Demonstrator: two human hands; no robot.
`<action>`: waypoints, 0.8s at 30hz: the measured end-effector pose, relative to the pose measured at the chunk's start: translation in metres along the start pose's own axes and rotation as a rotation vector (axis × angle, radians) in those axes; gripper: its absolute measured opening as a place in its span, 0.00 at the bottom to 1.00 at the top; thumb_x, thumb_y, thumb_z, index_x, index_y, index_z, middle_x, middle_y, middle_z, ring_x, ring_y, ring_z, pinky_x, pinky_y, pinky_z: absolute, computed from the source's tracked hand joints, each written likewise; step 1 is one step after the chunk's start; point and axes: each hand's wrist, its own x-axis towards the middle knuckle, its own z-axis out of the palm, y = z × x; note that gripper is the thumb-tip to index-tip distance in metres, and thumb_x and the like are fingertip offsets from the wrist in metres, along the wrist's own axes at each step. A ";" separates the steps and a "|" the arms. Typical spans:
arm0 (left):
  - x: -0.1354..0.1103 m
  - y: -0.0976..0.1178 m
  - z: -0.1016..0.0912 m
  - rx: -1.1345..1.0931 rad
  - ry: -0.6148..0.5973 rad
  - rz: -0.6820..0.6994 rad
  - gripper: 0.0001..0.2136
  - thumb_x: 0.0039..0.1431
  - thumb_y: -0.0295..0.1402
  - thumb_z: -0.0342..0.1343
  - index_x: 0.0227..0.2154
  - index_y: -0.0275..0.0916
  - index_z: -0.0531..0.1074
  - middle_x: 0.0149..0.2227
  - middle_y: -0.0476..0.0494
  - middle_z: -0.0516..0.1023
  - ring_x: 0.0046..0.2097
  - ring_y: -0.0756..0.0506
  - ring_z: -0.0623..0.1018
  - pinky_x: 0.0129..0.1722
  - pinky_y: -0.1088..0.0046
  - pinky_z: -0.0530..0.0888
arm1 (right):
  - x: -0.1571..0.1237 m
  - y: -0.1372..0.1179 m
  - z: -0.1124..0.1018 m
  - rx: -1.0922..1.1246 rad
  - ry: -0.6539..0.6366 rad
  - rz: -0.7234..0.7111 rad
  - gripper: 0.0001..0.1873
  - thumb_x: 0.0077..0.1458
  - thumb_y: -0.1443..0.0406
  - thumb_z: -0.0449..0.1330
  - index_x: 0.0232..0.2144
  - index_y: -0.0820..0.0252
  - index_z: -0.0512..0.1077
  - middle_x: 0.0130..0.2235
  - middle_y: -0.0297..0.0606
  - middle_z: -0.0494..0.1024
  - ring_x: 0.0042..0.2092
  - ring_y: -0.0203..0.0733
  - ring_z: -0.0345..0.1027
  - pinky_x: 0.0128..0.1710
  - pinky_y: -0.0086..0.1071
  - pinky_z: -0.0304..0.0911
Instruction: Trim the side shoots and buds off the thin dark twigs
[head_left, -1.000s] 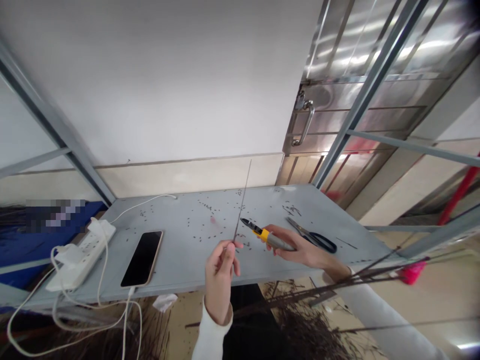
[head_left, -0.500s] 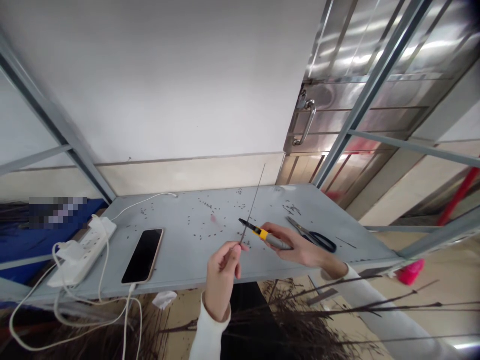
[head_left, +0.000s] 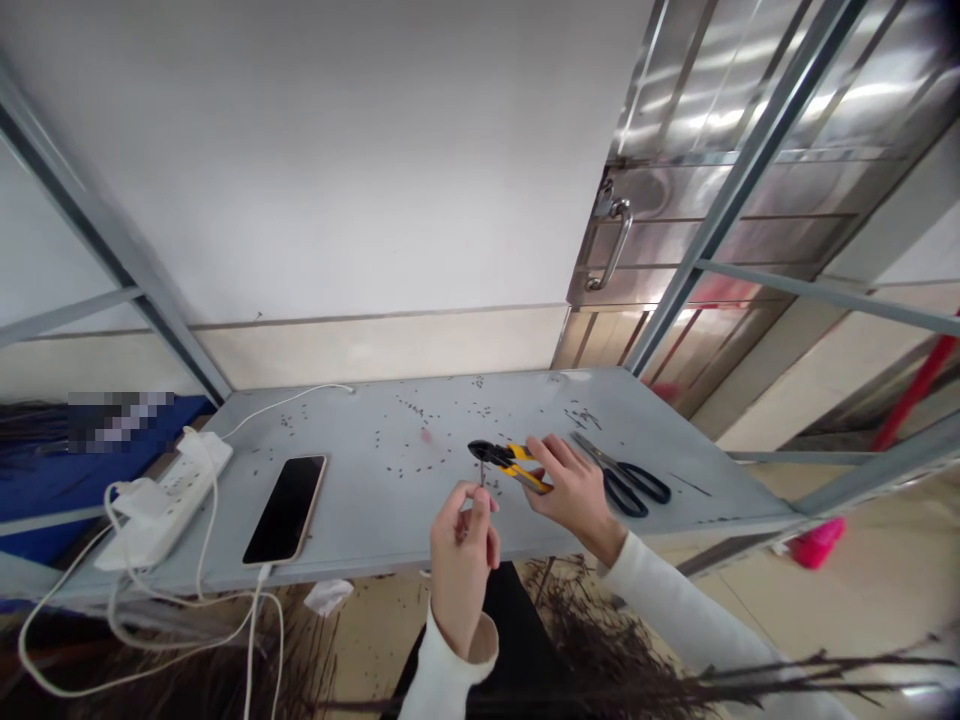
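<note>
My left hand [head_left: 459, 560] pinches a thin dark twig [head_left: 482, 473] between thumb and fingertips, with a short piece standing up from the grip. My right hand [head_left: 574, 495] is wrapped round cutting pliers [head_left: 517, 472] with yellow and grey handles, which are spread apart. The black jaws meet the upper end of the twig just above my left fingertips; whether they are closed on it, I cannot tell. Black-handled scissors [head_left: 626, 475] lie on the grey table [head_left: 352, 510], right beside my right hand. Many tiny dark bits [head_left: 416, 410] are scattered over the tabletop.
At the left lie a phone [head_left: 285, 510] on a charging cable and a white power strip [head_left: 165, 505] with looping cords. Brown branches [head_left: 592, 640] fill the space below the table's front edge. Grey metal posts [head_left: 742, 190] frame both sides, with a wall behind.
The long upper length of twig no longer shows above the pliers. The plier handles have spread apart. My right hand has shifted slightly left, my left hand slightly right and down. Branches at lower right have moved lower.
</note>
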 end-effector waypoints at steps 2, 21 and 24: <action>0.000 0.000 0.000 -0.016 -0.007 -0.022 0.18 0.55 0.51 0.50 0.23 0.41 0.62 0.09 0.60 0.54 0.13 0.56 0.51 0.14 0.80 0.50 | -0.002 0.000 0.004 -0.052 0.058 -0.037 0.18 0.39 0.73 0.52 0.37 0.57 0.67 0.27 0.35 0.71 0.27 0.39 0.65 0.27 0.29 0.56; 0.012 0.002 -0.015 0.109 0.006 0.147 0.20 0.52 0.54 0.50 0.20 0.40 0.62 0.13 0.58 0.50 0.18 0.53 0.52 0.18 0.77 0.53 | -0.006 -0.014 -0.021 1.738 -0.930 0.745 0.18 0.34 0.69 0.53 0.34 0.56 0.60 0.24 0.25 0.55 0.21 0.28 0.40 0.18 0.25 0.36; 0.012 0.004 -0.017 0.089 0.012 0.178 0.20 0.53 0.53 0.50 0.21 0.40 0.62 0.14 0.58 0.51 0.19 0.53 0.52 0.18 0.77 0.53 | -0.010 -0.012 -0.020 1.961 -1.158 0.773 0.20 0.30 0.70 0.51 0.34 0.56 0.60 0.23 0.25 0.55 0.20 0.27 0.39 0.17 0.24 0.34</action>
